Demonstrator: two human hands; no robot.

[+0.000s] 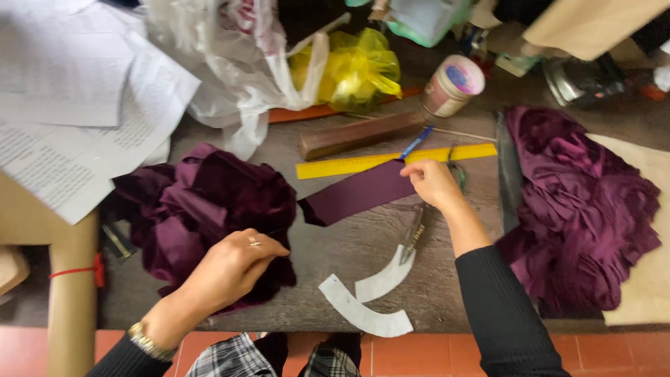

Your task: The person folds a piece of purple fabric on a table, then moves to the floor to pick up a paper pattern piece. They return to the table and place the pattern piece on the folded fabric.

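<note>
A: Head view: the table (363, 244) fills it, and two heaps of purple cloth are the biggest things on it. The left heap (202, 209) lies under the left hand (234, 269), whose fingers curl shut and pinch its edge. The right heap (579, 209) sits well out past the right wrist.

B: And the right hand (433, 183)?

A: Its fingers are closed around a blue pen (417, 142), tip at the yellow ruler (394, 162). The ruler lies just beyond the fingertips, along the top edge of a flat purple strip (359, 195) that runs from under that hand toward the left heap.

B: How far along does it look?

A: My guess is partway. One strip is laid flat for marking; both heaps are bunched up, so most of the cloth seems unhandled. Two curved white paper pieces (370, 300) lie nearer the body than the right hand, and scissors (413, 237) rest just below its wrist, untouched.

B: Any containers?

A: Beyond the ruler, a white plastic bag (230, 63) with dark contents I cannot make out, a knotted yellow bag (356, 70) whose inside is hidden, and a small round tub (452, 85) with its lid on. A wooden block (363, 134) lies between them and the ruler.
</note>
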